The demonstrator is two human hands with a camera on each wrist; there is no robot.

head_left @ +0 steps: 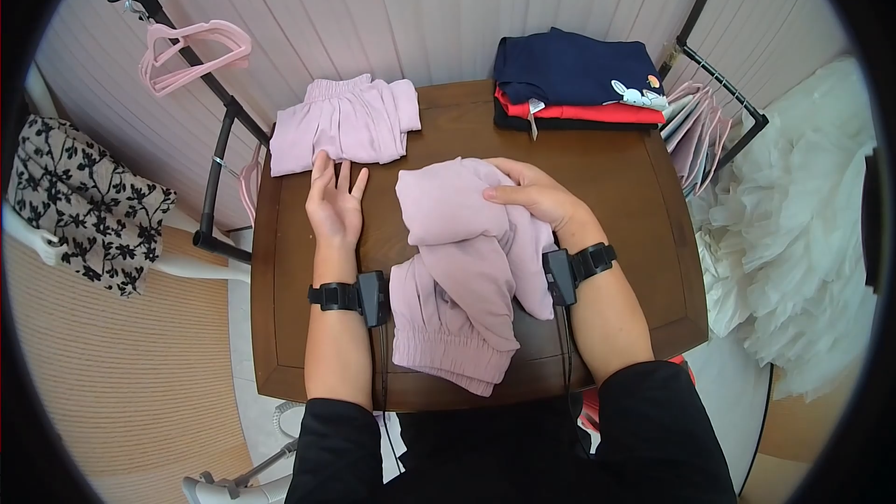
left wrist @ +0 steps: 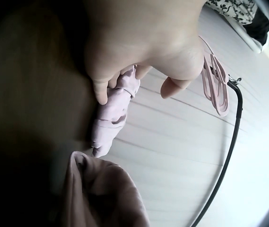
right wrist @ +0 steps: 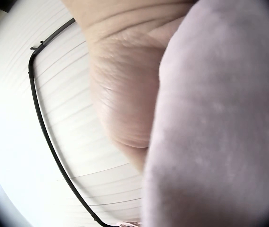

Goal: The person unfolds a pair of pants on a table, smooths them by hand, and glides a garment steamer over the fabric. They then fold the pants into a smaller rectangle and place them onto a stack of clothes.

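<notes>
A pair of pink elastic-waist pants (head_left: 457,271) lies partly folded over the front middle of the wooden table, its gathered waistband toward the person. My right hand (head_left: 537,194) grips the folded upper part, thumb on top and fingers hidden beneath the cloth. In the right wrist view, the pink cloth (right wrist: 219,123) fills the right side, close against the palm. My left hand (head_left: 334,215) is held palm up with its fingers spread, left of these pants and holding nothing. Just beyond its fingertips sits a folded pink garment (head_left: 345,121) with a gathered waistband.
At the table's back right is a stack of folded clothes, a navy one (head_left: 579,70) with a rabbit picture over a red one (head_left: 588,112). Pink hangers (head_left: 196,51) hang from a black rack (head_left: 224,93) at left. A white ruffled dress (head_left: 793,224) stands at right.
</notes>
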